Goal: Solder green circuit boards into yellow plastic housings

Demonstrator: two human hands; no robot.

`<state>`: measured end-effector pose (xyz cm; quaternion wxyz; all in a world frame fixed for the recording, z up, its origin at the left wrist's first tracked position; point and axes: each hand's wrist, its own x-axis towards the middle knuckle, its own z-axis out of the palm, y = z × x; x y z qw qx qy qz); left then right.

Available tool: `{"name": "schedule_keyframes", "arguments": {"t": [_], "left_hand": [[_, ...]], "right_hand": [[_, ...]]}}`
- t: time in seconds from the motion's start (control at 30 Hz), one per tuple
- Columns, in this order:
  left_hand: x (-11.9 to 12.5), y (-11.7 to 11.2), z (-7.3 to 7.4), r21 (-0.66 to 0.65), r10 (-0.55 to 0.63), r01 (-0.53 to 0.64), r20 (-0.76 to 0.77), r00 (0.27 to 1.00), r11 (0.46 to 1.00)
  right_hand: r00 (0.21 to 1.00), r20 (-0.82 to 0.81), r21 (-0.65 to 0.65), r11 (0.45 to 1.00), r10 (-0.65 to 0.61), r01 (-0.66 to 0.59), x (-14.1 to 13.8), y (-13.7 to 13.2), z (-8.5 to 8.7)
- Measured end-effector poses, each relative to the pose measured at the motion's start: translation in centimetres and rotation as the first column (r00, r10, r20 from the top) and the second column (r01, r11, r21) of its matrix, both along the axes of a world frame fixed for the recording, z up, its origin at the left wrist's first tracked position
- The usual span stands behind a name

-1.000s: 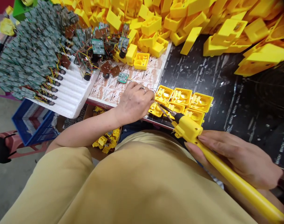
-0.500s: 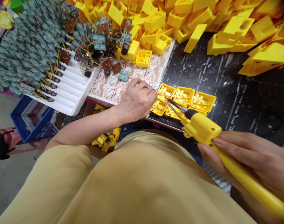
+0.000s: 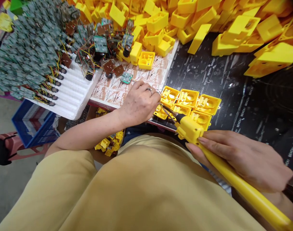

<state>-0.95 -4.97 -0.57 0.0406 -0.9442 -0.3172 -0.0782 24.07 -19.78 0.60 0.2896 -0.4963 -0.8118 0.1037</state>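
Observation:
My right hand (image 3: 242, 157) grips a yellow soldering iron (image 3: 223, 166) by its long handle, and the dark metal tip (image 3: 166, 110) points left at a small yellow plastic housing (image 3: 161, 112). Several open yellow housings (image 3: 188, 98) lie in two rows at the near edge of the black bench mat (image 3: 223, 83). My left hand (image 3: 139, 104), with a ring on one finger, rests beside the leftmost housings, its fingers pinched on a thin wire (image 3: 158, 91) that is barely visible.
A big heap of yellow plastic shells (image 3: 209, 22) fills the back. Green circuit boards with wires (image 3: 28, 48) pile up on a white foam tray (image 3: 71, 93) at left. A blue crate (image 3: 31, 123) stands on the floor below. My yellow-clad lap fills the foreground.
The soldering iron pulled back to the right half a second ago, then came left again, so its tip is back at the near-left housing. My left hand has barely shifted.

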Motion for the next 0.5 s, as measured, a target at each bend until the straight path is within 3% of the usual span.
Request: {"name": "schedule_keyframes", "arguments": {"t": [0.13,0.3,0.5], "left_hand": [[0.0,0.0,0.0,-0.007,-0.006,0.006,0.003,1.0,1.0],[0.0,0.0,0.0,0.05,-0.022,0.023,-0.017,1.0,0.998],[0.2,0.0,0.0,0.054,-0.006,0.007,-0.033,0.999,0.999]], "right_hand": [[0.999,0.019,0.125,0.991,0.05,-0.052,0.2,0.3,0.8],[0.998,-0.005,0.099,0.994,-0.055,0.055,0.7,0.2,1.2],[0.999,-0.037,0.094,0.995,-0.018,0.022,-0.2,0.4,1.4]]}}
